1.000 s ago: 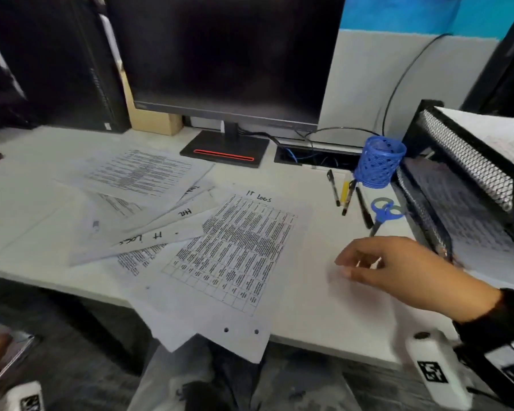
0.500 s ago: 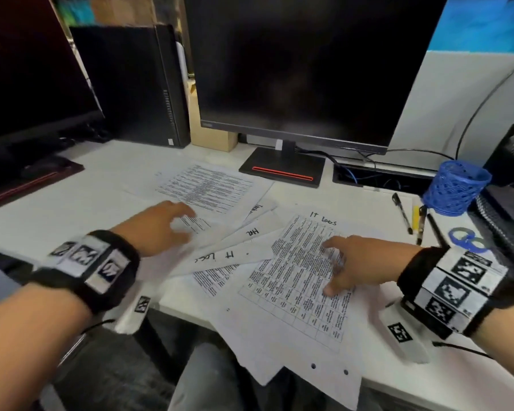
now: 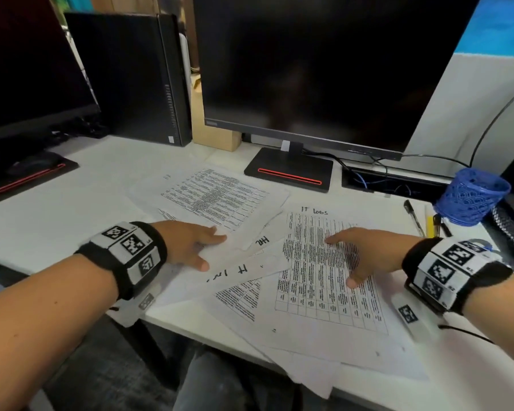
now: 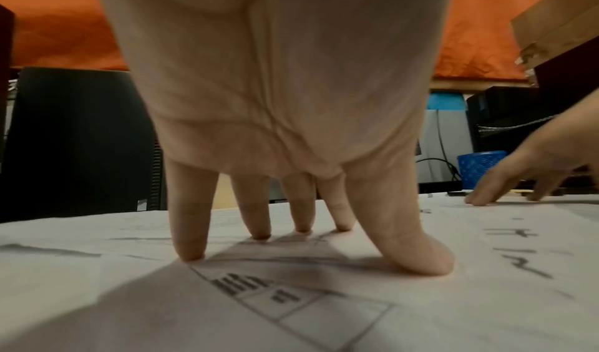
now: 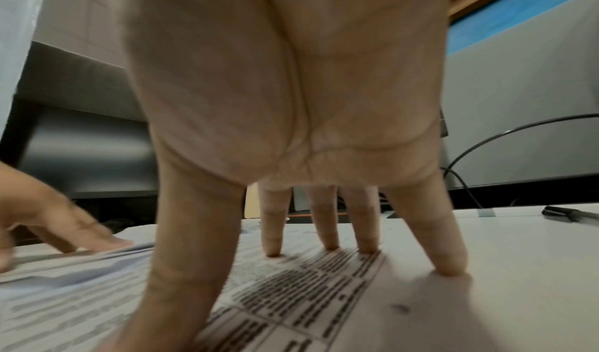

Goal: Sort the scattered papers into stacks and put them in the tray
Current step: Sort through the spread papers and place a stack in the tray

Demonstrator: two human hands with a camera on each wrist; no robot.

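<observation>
Papers (image 3: 250, 262) lie fanned over the white bench (image 3: 72, 209). Left hand (image 3: 187, 244), fingers spread, presses the overlapped sheets at nine o'clock; right hand (image 3: 368, 253), fingers spread, presses the "IT logs" sheet (image 3: 324, 292) at three o'clock, with a blue mesh cup (image 3: 472, 200) at two o'clock.

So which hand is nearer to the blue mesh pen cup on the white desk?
Right. The right hand rests with spread fingers on the sheet headed "IT logs", just left of the blue mesh pen cup; the left hand presses papers further left.
</observation>
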